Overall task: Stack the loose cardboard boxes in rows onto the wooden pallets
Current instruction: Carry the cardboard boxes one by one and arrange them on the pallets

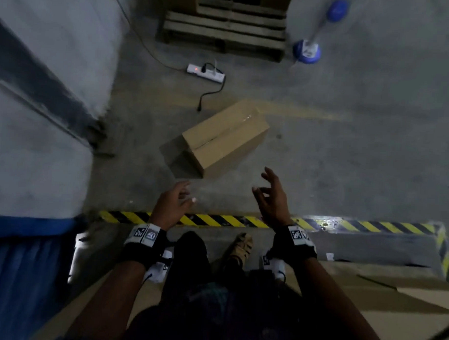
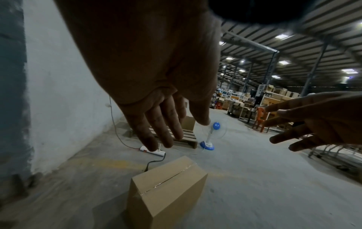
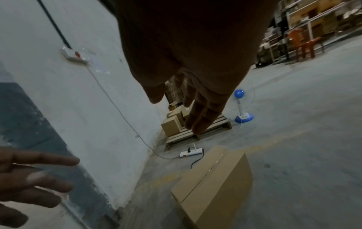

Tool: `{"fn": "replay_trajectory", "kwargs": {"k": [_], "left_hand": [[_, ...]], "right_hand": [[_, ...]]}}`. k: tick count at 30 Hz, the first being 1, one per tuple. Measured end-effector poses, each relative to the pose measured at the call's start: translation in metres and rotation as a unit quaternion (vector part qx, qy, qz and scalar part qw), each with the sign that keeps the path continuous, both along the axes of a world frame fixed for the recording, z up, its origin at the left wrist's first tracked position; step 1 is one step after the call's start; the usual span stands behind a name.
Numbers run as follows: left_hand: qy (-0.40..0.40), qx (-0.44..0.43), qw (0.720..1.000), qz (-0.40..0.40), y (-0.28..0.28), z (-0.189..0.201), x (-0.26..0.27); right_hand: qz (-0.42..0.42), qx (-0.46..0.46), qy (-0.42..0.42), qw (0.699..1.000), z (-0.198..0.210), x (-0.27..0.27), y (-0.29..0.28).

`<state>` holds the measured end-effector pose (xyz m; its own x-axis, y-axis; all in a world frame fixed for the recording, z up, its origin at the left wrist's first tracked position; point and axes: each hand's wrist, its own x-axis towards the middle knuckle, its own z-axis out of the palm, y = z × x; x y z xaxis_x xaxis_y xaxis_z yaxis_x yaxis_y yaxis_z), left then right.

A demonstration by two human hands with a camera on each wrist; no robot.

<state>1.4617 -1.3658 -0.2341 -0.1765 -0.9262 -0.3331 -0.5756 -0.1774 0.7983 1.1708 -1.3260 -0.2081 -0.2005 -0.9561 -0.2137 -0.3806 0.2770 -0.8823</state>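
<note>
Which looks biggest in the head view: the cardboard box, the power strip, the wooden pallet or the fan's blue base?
Largest to smallest as they look:
1. wooden pallet, though cut off and farther away
2. cardboard box
3. power strip
4. fan's blue base, close to the strip

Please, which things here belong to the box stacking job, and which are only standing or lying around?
For the job:
- cardboard box on the floor
- wooden pallet
- left hand and right hand, both empty

Just around:
- power strip with its cable
- blue fan
- striped floor tape
</note>
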Motion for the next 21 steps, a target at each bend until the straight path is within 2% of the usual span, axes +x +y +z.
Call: {"fn": "replay_trajectory", "kwargs": {"k": [7,11,14,18,21], "left_hand": [[-0.007,0.029,1.0,-0.01,-0.087,-0.022,0.039],[-0.015,0.043,0.996,-0.083,-0.168,-0.023,0.063],[-0.049,0.045,0.989,-0.131,-0.231,-0.014,0.074],[-0.063,0.029,0.983,-0.172,-0.314,0.003,0.063],[-0.082,0.021,0.976,-0.198,-0.358,0.009,0.036]], "right_hand": [[0.018,0.032,0.029,0.999,-0.01,0.036,-0.112],[-0.046,0.042,0.025,0.998,-0.016,0.062,-0.164],[-0.072,0.066,0.016,0.995,-0.021,0.08,-0.194],[-0.126,0.086,-0.014,0.988,-0.038,0.083,-0.232],[-0.164,0.143,-0.032,0.976,-0.062,0.065,-0.261]]}}
